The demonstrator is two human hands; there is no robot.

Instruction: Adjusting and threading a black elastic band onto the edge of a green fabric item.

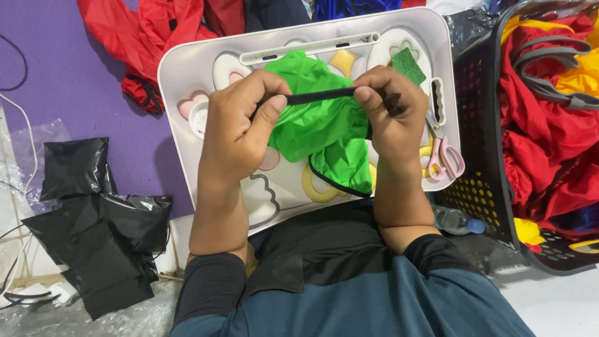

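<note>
We see bright green fabric [315,128] with black edging between our hands. Right of our right hand [390,109] lie pink scissors [444,157].

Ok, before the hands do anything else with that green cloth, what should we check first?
1. Left hand pinches one end of the black strap: ok.
2. Right hand pinches the other end: ok.
3. Strap pulled straight between the hands: ok.
4. Green fabric piece bunched under the strap, its black-trimmed edge hanging over the white lap tray: ok, though whether strap and fabric are joined: cannot tell.
5. Pink-handled scissors lie on the tray's right side, apart from the hands: ok.
6. Small green square patch rests on the tray near the right hand, untouched: ok.
</note>
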